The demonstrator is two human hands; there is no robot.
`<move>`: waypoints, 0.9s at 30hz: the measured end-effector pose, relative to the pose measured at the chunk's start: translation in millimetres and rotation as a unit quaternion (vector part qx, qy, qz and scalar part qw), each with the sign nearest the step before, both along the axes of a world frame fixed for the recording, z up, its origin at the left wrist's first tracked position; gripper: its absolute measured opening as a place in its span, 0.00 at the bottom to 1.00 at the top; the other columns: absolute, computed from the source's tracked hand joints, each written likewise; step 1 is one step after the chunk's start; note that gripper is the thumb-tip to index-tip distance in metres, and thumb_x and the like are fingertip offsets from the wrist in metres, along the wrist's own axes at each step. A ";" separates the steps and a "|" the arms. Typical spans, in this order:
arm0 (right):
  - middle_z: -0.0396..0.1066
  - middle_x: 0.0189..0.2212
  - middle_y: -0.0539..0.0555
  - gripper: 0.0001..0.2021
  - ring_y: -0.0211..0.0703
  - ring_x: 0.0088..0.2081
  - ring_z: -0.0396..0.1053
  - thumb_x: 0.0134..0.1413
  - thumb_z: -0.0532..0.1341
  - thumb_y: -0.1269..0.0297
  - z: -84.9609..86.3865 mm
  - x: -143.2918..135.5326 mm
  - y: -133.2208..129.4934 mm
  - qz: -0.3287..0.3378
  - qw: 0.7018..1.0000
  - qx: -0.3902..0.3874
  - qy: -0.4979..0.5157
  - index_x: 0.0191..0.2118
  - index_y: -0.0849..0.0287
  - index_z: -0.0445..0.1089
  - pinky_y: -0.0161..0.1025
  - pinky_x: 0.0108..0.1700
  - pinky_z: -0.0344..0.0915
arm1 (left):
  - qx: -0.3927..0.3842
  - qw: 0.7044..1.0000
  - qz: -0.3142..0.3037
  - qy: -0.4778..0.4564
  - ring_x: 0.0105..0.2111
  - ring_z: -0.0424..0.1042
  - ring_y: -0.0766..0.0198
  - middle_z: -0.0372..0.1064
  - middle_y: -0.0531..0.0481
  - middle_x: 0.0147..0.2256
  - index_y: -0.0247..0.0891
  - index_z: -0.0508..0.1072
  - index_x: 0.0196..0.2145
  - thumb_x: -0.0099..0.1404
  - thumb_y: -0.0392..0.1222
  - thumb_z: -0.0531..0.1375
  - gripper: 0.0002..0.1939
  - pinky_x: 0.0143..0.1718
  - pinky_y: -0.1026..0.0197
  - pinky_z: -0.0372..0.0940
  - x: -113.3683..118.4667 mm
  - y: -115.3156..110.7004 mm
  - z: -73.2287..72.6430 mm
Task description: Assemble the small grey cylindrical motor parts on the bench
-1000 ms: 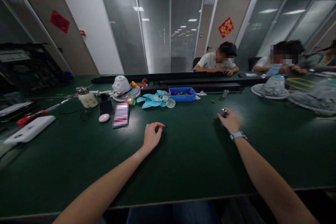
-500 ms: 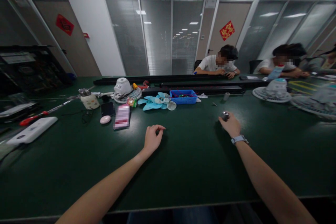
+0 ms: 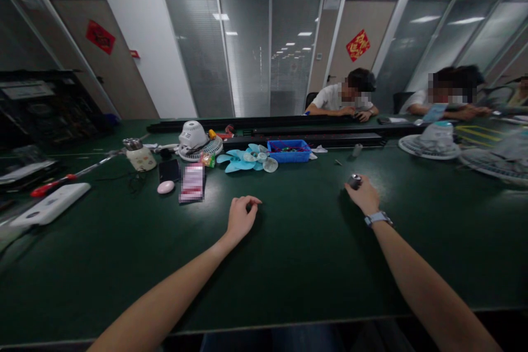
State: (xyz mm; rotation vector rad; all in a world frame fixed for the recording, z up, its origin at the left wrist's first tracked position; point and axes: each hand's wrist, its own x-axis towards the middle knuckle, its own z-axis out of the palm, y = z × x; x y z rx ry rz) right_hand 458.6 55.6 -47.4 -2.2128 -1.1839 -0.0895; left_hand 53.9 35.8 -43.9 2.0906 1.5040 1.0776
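Observation:
My right hand point(image 3: 363, 194), with a watch on its wrist, is closed around a small silver-grey metal cylinder point(image 3: 355, 180) at the table's right middle. The cylinder's round top shows above my fingers; its lower part is hidden. My left hand point(image 3: 242, 215) rests on the green table point(image 3: 301, 253) left of centre, holding nothing visible. Its fingers are loosely bent, with a gap between thumb and forefinger. Beyond my right hand, another small grey cylinder point(image 3: 357, 150) stands on the table, with a tiny thin piece point(image 3: 338, 163) lying nearby.
Blue fan blades point(image 3: 243, 159) lie beside a blue bin point(image 3: 289, 151) of small parts. Farther left are a white fan part point(image 3: 193, 135), a phone point(image 3: 192, 182), a pink oval object point(image 3: 166, 187) and a power strip point(image 3: 53, 204). Long black bars point(image 3: 313, 139) cross the back; co-workers sit beyond.

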 end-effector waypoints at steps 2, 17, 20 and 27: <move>0.75 0.42 0.61 0.27 0.56 0.44 0.73 0.54 0.60 0.51 1.1 -0.7 -0.8 0.003 1.000 -0.003 0.002 0.57 0.57 0.63 0.46 0.42 0.66 | 0.001 1.000 -0.003 -0.001 0.43 0.66 0.56 0.75 0.49 0.37 0.41 0.78 0.37 0.65 0.33 0.56 0.10 0.46 0.54 0.63 -0.1 0.0 -0.3; 0.74 0.43 0.62 0.28 0.56 0.44 0.73 0.55 0.60 0.52 -1.5 3.0 1.1 0.011 1.000 -0.012 0.005 0.58 0.58 0.61 0.46 0.42 0.66 | -0.008 1.000 -0.012 0.007 0.42 0.67 0.56 0.75 0.49 0.37 0.41 0.78 0.37 0.65 0.35 0.56 0.10 0.45 0.54 0.62 -0.9 -0.8 1.0; 0.74 0.43 0.62 0.28 0.56 0.44 0.73 0.54 0.60 0.52 -2.0 3.5 1.9 0.009 1.000 -0.016 0.006 0.59 0.57 0.60 0.46 0.42 0.66 | -0.010 1.000 -0.012 0.009 0.42 0.67 0.56 0.75 0.49 0.37 0.41 0.78 0.37 0.65 0.35 0.56 0.10 0.45 0.54 0.62 -0.8 -1.1 1.6; 0.74 0.44 0.64 0.27 0.58 0.44 0.73 0.56 0.59 0.52 -2.6 2.4 1.6 0.007 1.000 -0.006 0.000 0.58 0.60 0.61 0.47 0.42 0.66 | -0.005 1.000 -0.010 0.012 0.41 0.66 0.56 0.75 0.49 0.36 0.41 0.78 0.37 0.65 0.34 0.56 0.10 0.45 0.53 0.62 0.7 -1.4 2.7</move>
